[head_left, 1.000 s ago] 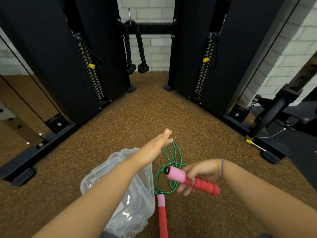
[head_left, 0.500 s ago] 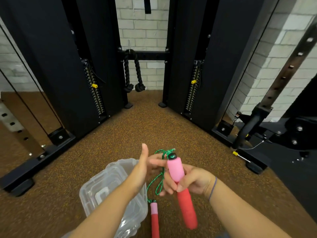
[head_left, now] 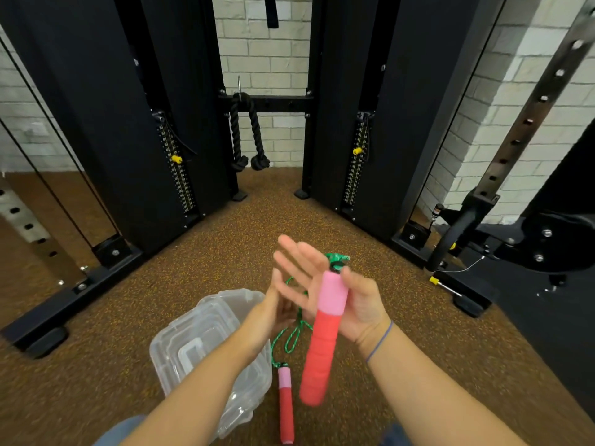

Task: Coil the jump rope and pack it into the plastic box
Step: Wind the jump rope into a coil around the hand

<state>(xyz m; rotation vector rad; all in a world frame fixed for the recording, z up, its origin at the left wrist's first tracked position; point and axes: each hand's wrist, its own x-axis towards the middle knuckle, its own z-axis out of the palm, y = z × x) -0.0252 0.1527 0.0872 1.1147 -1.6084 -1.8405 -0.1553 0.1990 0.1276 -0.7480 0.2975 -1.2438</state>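
My right hand (head_left: 362,304) holds one pink-red handle (head_left: 323,333) upright, my left hand (head_left: 291,278) is open with fingers spread, green rope (head_left: 294,336) hangs to the second handle (head_left: 286,410) on the floor beside the plastic box (head_left: 193,346).

Counts on the gym floor: two hands, two rope handles, one box.

One jump rope shows, a single green cord (head_left: 291,341) joining two pink-and-red handles: one handle (head_left: 323,336) held upright and one handle (head_left: 286,407) lying on the floor. One clear plastic box (head_left: 196,346) sits there with one lid on it. Two bare hands are in view, the left hand (head_left: 297,272) and the right hand (head_left: 362,304), with one thin blue band (head_left: 380,341) on the right wrist. Behind stand two black weight-stack towers, each with one yellow pin (head_left: 176,159), and one black knotted rope attachment (head_left: 249,136) with two ends.
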